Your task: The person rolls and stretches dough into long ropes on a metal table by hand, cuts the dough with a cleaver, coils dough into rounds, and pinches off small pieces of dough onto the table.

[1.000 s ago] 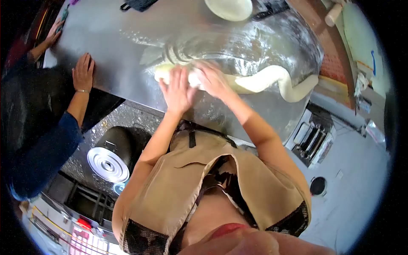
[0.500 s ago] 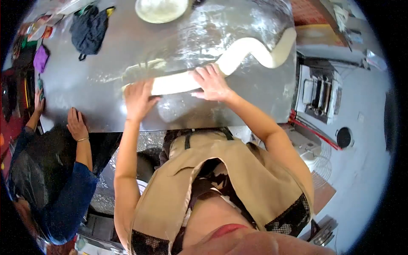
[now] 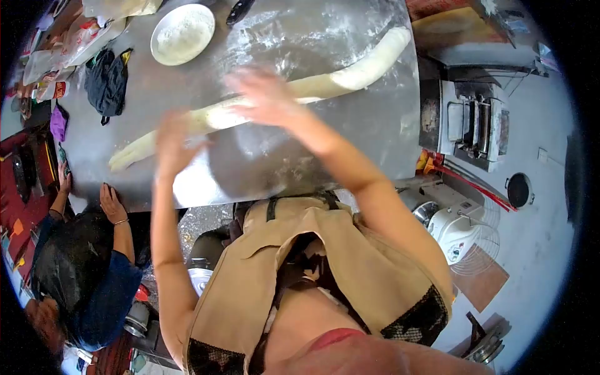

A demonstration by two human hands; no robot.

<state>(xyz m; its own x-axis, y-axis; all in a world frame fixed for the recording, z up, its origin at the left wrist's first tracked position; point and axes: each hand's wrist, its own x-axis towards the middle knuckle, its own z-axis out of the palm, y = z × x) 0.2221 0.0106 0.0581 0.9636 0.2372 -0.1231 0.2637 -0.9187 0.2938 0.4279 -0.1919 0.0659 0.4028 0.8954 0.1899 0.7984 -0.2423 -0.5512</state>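
Note:
A long pale roll of dough stretches slantwise over the floured metal table, nearly straight, from lower left to upper right. My left hand is over its left part, blurred, with the thumb apart from the fingers. Over the middle of the roll is my right hand, its spread fingers smeared by motion. Whether either palm touches the dough cannot be made out. Beyond the roll stands a white bowl with flour in it.
A dark cloth bag and a purple cloth lie at the left. A black-handled tool is at the far edge. Another person's hand rests on the table's near left edge. A machine with rollers stands right.
The dough has gone from a wavy bend to a nearly straight, longer roll. My right hand has moved left along it. The view has shifted, showing more of the left side.

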